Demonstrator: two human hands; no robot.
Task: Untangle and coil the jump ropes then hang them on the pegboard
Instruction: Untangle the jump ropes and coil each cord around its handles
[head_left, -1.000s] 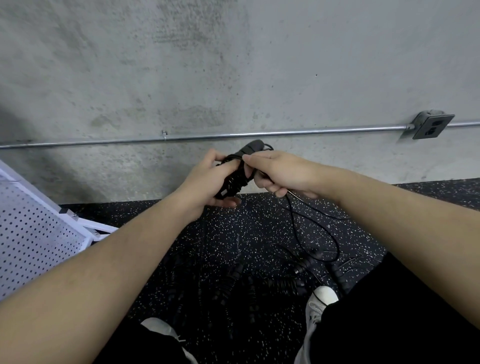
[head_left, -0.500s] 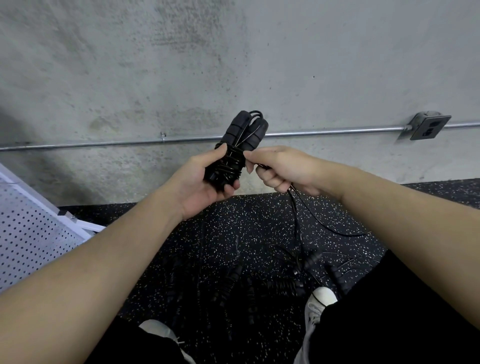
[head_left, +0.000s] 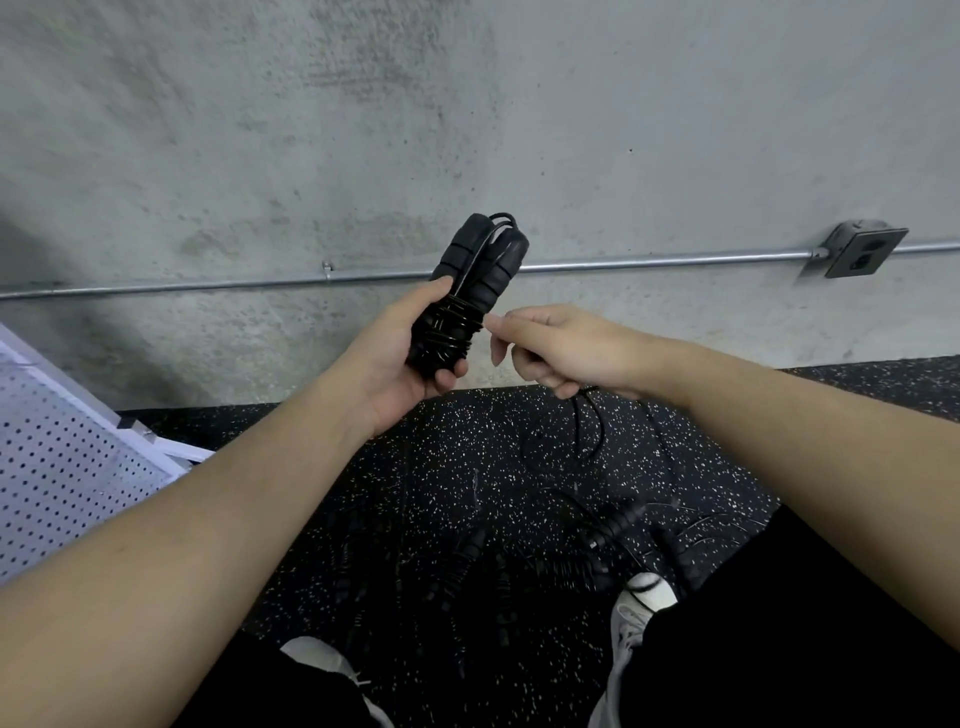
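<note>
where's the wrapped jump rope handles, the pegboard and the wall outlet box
jump rope handles (head_left: 470, 291), head view, on the two black grips above the cord wraps.
pegboard (head_left: 62, 467), head view, on its white perforated face at the left edge.
outlet box (head_left: 865, 252), head view, on its dark front plate.

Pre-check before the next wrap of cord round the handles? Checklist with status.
1. Left hand grips the paired handles: ok.
2. Right hand pinches the cord by the wraps: ok.
3. Existing wraps sit tight on the handles: ok.
4. Trailing cord free of the rope pile on the floor: cannot tell.
5. Pegboard within reach at left: cannot tell.
</note>
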